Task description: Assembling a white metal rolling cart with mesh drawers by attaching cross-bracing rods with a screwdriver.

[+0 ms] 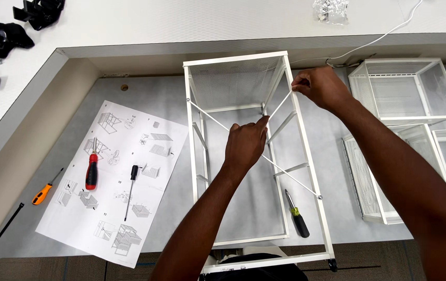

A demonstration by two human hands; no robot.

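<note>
While both hands work inside the white wire-mesh frame (306, 156), the left hand (245, 144) is pinched shut on a thin white cross rod (280, 105) at mid-span; the right hand (321, 86) is clamped on that rod's upper end at the frame rail. Below the left grip: yellow-handled screwdriver (298, 215). Farther left: instruction sheet (116, 179), red-handled screwdriver (92, 169).

Single head-worn view, steeply down, close over the white frame (256, 156).
</note>
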